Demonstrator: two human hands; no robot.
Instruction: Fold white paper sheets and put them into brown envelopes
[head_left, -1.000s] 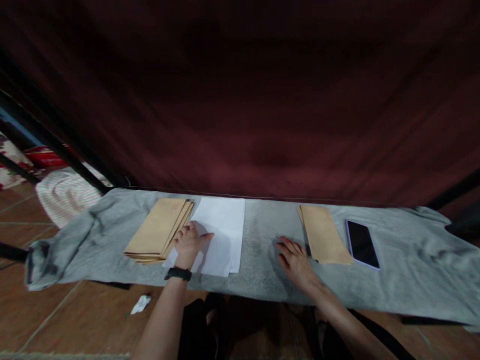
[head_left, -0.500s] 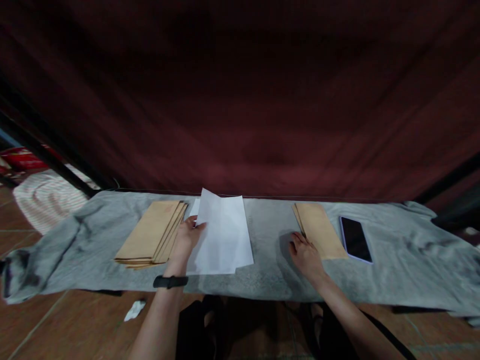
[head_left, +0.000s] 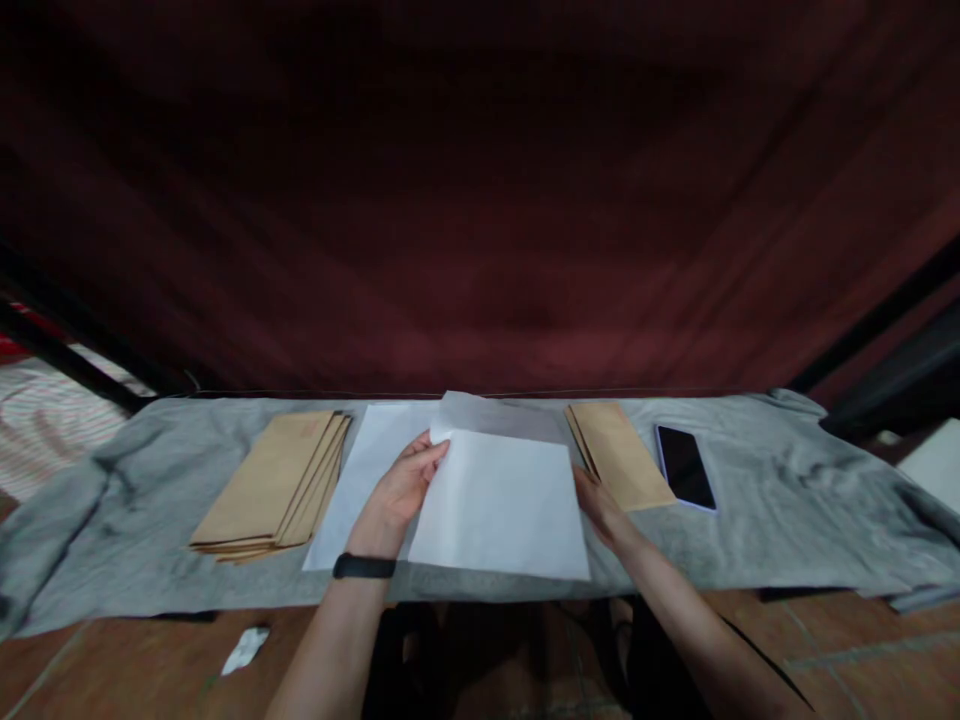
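A white sheet of paper [head_left: 504, 505] is lifted in front of me, its far part bent over along a crease line. My left hand [head_left: 409, 480] pinches its left edge between thumb and fingers. At the right edge is my right hand [head_left: 596, 505], its fingers partly hidden behind the sheet, so its grip is unclear. More white paper [head_left: 360, 480] lies flat on the grey cloth under and left of my left hand. A stack of brown envelopes [head_left: 262, 480] rests farther left. A smaller pile of brown envelopes [head_left: 626, 460] lies just beyond my right hand.
A phone [head_left: 685, 468] with a pale purple edge lies right of the smaller pile. Grey cloth [head_left: 780, 490] covers the narrow table. A dark red curtain [head_left: 480, 250] hangs behind it. Crumpled white tissue [head_left: 245, 650] lies on the tiled floor.
My left hand has lifted a white sheet off the paper pile and carried it right. My right hand has moved from beside the smaller envelope pile to the sheet's right edge.
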